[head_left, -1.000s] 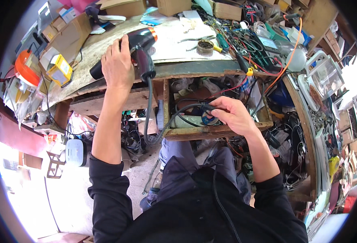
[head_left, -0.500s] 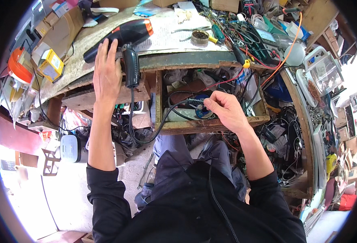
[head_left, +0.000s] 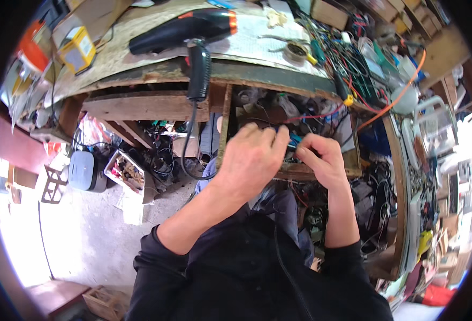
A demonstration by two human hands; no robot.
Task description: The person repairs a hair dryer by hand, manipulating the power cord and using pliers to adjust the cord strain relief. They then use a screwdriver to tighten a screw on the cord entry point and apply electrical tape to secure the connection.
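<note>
My two hands meet over the open wooden drawer (head_left: 224,125) below the bench. Between them shows part of a blue object (head_left: 295,140), which looks like the small round reel seen earlier in the drawer; most of it is hidden by fingers. My left hand (head_left: 252,160) is closed, its curled fingers at the reel's left side. With thumb and fingers pinched, my right hand (head_left: 321,159) grips the right side. A black hair dryer (head_left: 180,32) with an orange rear rim lies on the bench, its handle (head_left: 198,72) jutting over the front edge.
The dryer's black cord (head_left: 187,150) hangs in a loop left of the drawer. A tin (head_left: 296,52), pliers (head_left: 279,38) and tangled test leads (head_left: 348,75) crowd the bench's right. A yellow box (head_left: 77,49) stands at left. Below is an open box of scraps (head_left: 129,174).
My left hand has left the hair dryer and come down right to the drawer beside my right hand. The blue reel is now between both hands. The view has shifted a little.
</note>
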